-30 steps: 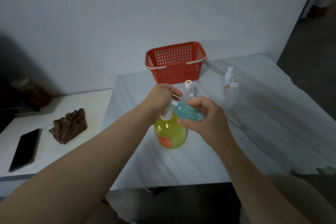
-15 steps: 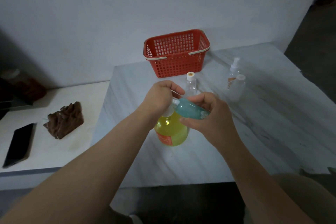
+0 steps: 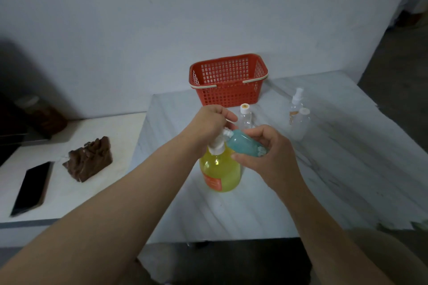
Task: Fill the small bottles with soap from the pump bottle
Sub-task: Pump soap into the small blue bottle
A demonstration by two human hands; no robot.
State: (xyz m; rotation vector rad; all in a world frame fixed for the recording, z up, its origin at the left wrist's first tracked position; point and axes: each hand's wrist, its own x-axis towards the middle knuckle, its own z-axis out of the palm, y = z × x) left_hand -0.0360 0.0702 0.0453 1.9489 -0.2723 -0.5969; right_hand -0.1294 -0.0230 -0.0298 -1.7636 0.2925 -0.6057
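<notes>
Clasping pump bottle (image 3: 220,170) head, left grip (image 3: 208,121) curled, right grip (image 3: 272,158) holding teal bottle (image 3: 243,147)

A red basket (image 3: 227,97) is set at the back of the marbled desk (image 3: 347,180), and a yellow pump bottle (image 3: 220,171) stands nearer the front. A small capped bottle (image 3: 245,118) is placed before the basket; a spray bottle (image 3: 296,102) and a clear bottle (image 3: 301,125) are grouped at the right. On the lower white desk (image 3: 69,196), a black phone (image 3: 31,187) and a brown carved block (image 3: 89,159) are laid.
</notes>
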